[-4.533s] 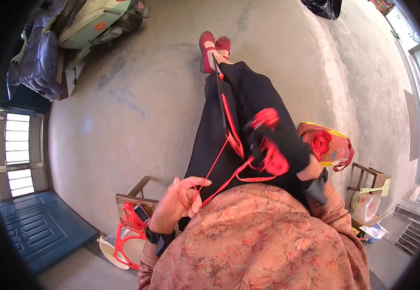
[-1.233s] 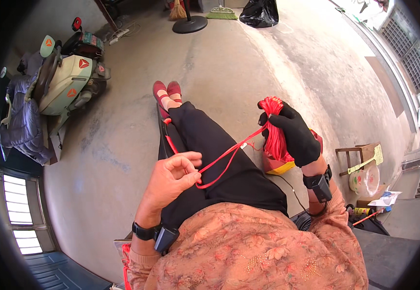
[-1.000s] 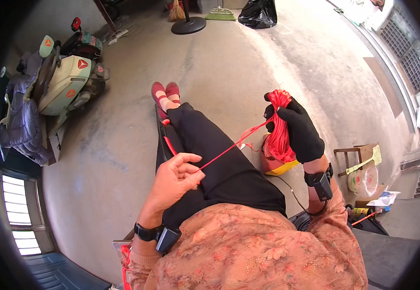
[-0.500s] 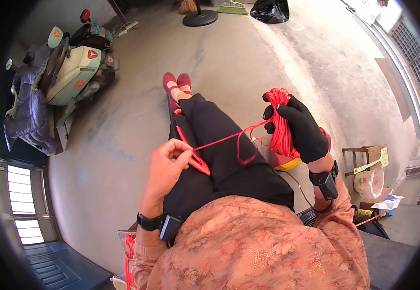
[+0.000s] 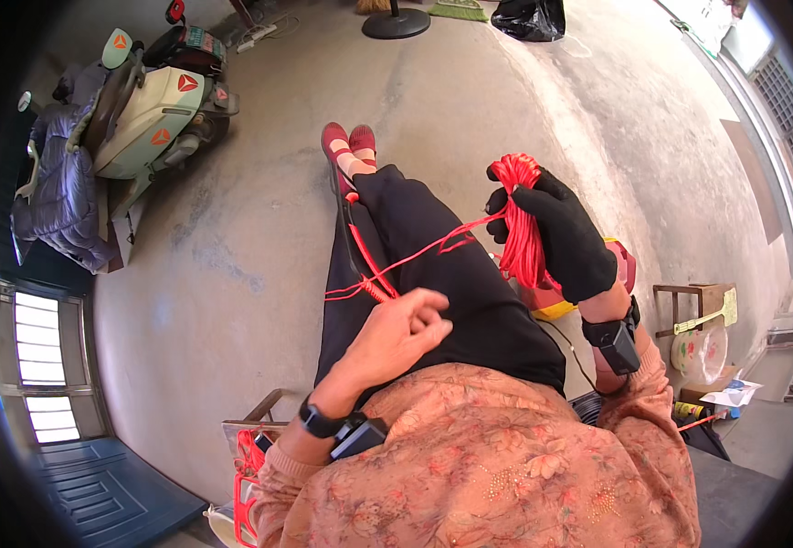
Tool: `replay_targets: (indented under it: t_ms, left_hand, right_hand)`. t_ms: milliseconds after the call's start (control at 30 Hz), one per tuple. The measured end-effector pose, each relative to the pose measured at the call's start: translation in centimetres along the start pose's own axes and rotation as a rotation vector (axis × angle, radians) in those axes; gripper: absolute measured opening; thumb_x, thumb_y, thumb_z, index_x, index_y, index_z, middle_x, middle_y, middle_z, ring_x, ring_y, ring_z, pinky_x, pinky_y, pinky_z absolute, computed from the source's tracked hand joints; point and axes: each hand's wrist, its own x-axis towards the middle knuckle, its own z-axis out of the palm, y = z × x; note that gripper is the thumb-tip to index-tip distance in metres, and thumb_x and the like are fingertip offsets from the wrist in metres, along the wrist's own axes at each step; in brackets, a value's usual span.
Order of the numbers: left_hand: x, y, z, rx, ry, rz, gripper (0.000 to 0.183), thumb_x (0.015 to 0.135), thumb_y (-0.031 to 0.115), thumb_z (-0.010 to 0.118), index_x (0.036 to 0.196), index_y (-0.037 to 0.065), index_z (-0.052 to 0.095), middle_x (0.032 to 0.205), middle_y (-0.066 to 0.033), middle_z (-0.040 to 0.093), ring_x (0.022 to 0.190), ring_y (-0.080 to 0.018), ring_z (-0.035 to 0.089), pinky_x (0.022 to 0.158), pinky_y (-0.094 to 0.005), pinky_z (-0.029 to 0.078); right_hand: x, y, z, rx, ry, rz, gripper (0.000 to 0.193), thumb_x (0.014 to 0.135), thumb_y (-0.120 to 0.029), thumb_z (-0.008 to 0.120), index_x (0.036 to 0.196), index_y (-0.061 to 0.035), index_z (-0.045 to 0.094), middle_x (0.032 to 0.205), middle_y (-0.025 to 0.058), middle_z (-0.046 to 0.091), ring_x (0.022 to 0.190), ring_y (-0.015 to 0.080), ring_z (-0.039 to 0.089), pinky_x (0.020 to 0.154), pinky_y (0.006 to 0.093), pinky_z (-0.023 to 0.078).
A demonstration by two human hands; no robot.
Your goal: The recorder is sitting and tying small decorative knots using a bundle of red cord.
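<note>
My right hand (image 5: 556, 233), in a black glove with bare fingertips, grips a thick bundle of red cord (image 5: 526, 242) above my right thigh. From the bundle, a strand of red cord (image 5: 433, 245) stretches left over my lap, its far part lying across my left thigh. Bare and slightly blurred, my left hand (image 5: 398, 338) is near my lap with fingers loosely bent and apart; no cord shows in it. Between my legs runs a long, narrow black-and-red piece (image 5: 366, 248), from my shoes to near my left hand, which partly covers its near end.
Beside my right leg sits a red-and-yellow container (image 5: 543, 300), partly hidden. A small wooden stool (image 5: 689, 297) and a clear plastic tub (image 5: 700, 352) are at the right. A scooter (image 5: 154, 119) stands far left; a round black stand base (image 5: 396, 23) is ahead.
My left hand has let go of the red strand and moved right and nearer my body. The strand now lies slacker across my thighs. My right hand still holds the bundle.
</note>
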Motion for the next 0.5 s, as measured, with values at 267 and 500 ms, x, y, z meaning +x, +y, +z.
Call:
replay_targets:
  t_ms: [267,500]
  left_hand:
    - [5.0,-1.9,1.0,0.264,0.426,0.194,0.035,0.080,0.020,0.074,0.103,-0.001,0.059,0.077,-0.0030,0.053,0.058,-0.0076,0.049,0.060,-0.0252,0.044]
    - [5.8,-1.8,1.6,-0.135,0.403,0.088,0.060,0.078,0.008,0.076,0.128,-0.001,0.044,0.076,0.0010,0.055,0.060,-0.0018,0.048,0.055,-0.0171,0.041]
  right_hand:
    - [-1.0,-1.0,0.3,-0.009,-0.021,-0.002,0.038,0.092,-0.016,0.057,0.125,0.0012,0.051,0.099,0.0137,0.065,0.084,0.0235,0.067,0.076,0.0330,0.054]
    - [-1.4,-1.0,-1.1,0.043,0.028,0.004,0.039,0.092,-0.018,0.058,0.125,-0.0001,0.051,0.097,0.0118,0.065,0.082,0.0214,0.066,0.073,0.0326,0.054]
